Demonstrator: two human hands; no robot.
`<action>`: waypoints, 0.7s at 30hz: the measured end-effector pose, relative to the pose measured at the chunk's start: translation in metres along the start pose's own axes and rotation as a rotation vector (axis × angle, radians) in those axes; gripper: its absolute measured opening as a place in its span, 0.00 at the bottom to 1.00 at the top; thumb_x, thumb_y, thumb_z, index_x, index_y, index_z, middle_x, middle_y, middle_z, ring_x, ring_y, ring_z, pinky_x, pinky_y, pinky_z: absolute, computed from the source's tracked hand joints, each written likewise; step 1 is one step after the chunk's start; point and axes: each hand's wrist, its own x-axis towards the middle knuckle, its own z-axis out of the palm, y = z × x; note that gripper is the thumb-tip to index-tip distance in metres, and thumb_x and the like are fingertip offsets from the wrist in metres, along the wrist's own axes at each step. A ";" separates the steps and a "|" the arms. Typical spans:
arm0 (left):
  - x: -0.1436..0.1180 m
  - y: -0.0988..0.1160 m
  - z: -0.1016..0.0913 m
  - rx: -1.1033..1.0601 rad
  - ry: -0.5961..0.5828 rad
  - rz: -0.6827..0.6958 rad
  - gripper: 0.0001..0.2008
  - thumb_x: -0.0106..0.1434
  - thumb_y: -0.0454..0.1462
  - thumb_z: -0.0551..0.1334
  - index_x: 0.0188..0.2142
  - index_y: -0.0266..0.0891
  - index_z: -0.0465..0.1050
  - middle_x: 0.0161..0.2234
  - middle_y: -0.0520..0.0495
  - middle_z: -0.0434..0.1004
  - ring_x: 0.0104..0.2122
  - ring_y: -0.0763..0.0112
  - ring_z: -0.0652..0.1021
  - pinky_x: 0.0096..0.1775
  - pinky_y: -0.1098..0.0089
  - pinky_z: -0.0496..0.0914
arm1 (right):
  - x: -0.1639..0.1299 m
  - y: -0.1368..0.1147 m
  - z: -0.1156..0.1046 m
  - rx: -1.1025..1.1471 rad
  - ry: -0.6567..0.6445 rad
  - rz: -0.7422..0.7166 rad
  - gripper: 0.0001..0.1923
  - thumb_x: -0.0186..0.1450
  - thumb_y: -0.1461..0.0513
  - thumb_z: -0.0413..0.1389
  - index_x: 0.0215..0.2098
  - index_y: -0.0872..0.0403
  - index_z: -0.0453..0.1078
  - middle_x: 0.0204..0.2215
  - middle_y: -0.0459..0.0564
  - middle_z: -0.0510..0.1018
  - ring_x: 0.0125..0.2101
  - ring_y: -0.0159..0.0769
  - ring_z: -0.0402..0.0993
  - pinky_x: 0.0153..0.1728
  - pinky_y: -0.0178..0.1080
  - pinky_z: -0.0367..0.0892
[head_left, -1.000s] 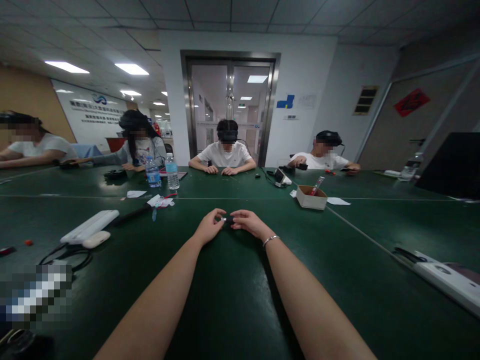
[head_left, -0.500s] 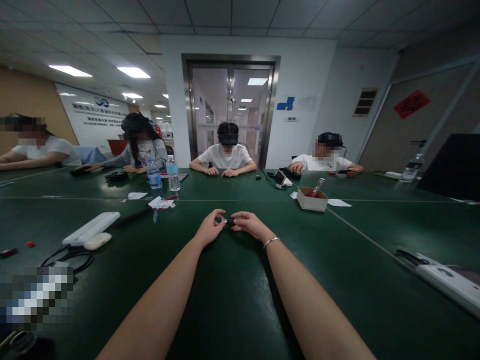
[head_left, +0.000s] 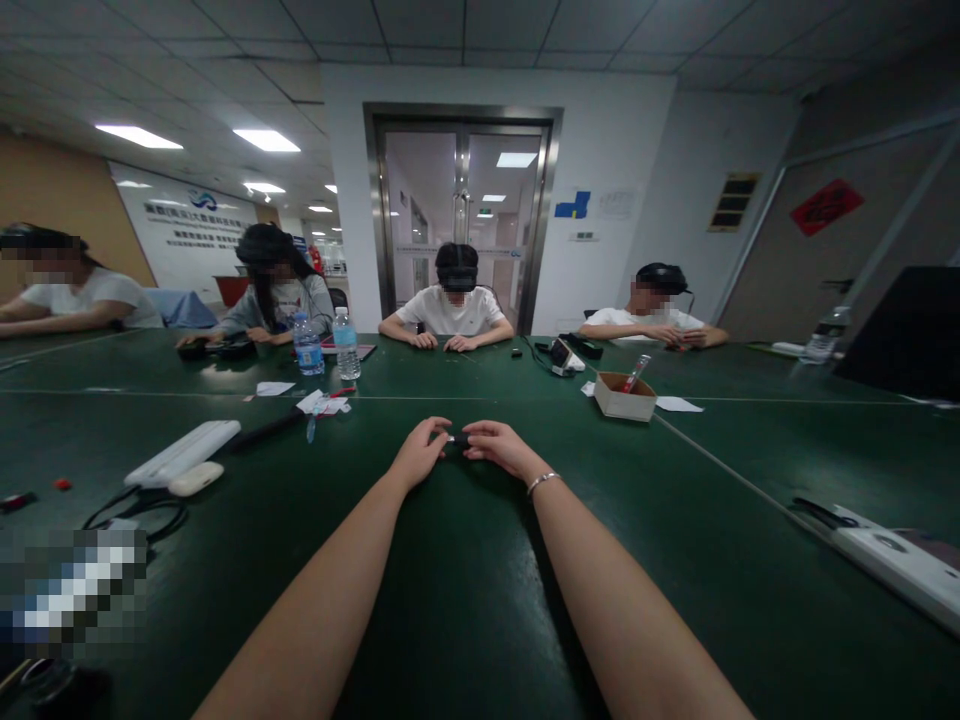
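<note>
Both my hands rest low over the green table (head_left: 465,560), in front of me. My right hand (head_left: 501,450) pinches a small black object with a silvery end (head_left: 460,440). Its kind is too small to make out. My left hand (head_left: 420,452) is curled at the silvery end, thumb and fingertips closed in around it. The fingers partly hide both ends of the object.
An open cardboard box (head_left: 625,402) with a red-and-clear item stands ahead right. Two water bottles (head_left: 346,348) stand ahead left, beyond paper scraps (head_left: 322,403). A white device (head_left: 184,453) with cables lies left, a white power strip (head_left: 892,560) right. Several people sit opposite.
My hands stay almost still, with slightly more of the black object showing. Across the table, the person at right draws both hands together; the person at left shifts a dark item rightward.
</note>
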 end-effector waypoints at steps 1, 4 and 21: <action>0.000 0.000 0.000 -0.006 -0.001 0.005 0.14 0.58 0.38 0.55 0.45 0.39 0.67 0.40 0.46 0.69 0.25 0.77 0.72 0.31 0.72 0.69 | 0.000 0.000 0.000 0.000 0.001 0.002 0.11 0.58 0.74 0.55 0.38 0.62 0.68 0.30 0.52 0.76 0.24 0.30 0.76 0.28 0.29 0.75; 0.001 -0.002 -0.002 0.017 -0.014 0.005 0.16 0.56 0.35 0.57 0.45 0.40 0.66 0.37 0.48 0.70 0.25 0.77 0.72 0.30 0.72 0.68 | -0.001 -0.001 0.001 -0.003 0.002 0.007 0.11 0.58 0.75 0.55 0.38 0.61 0.68 0.30 0.52 0.76 0.25 0.30 0.76 0.29 0.30 0.75; 0.000 -0.006 -0.002 0.054 -0.045 0.001 0.16 0.60 0.47 0.52 0.41 0.40 0.68 0.25 0.52 0.70 0.24 0.73 0.72 0.30 0.72 0.66 | 0.000 0.000 -0.001 0.003 -0.007 -0.002 0.10 0.58 0.76 0.53 0.38 0.62 0.68 0.29 0.52 0.76 0.25 0.31 0.77 0.29 0.29 0.74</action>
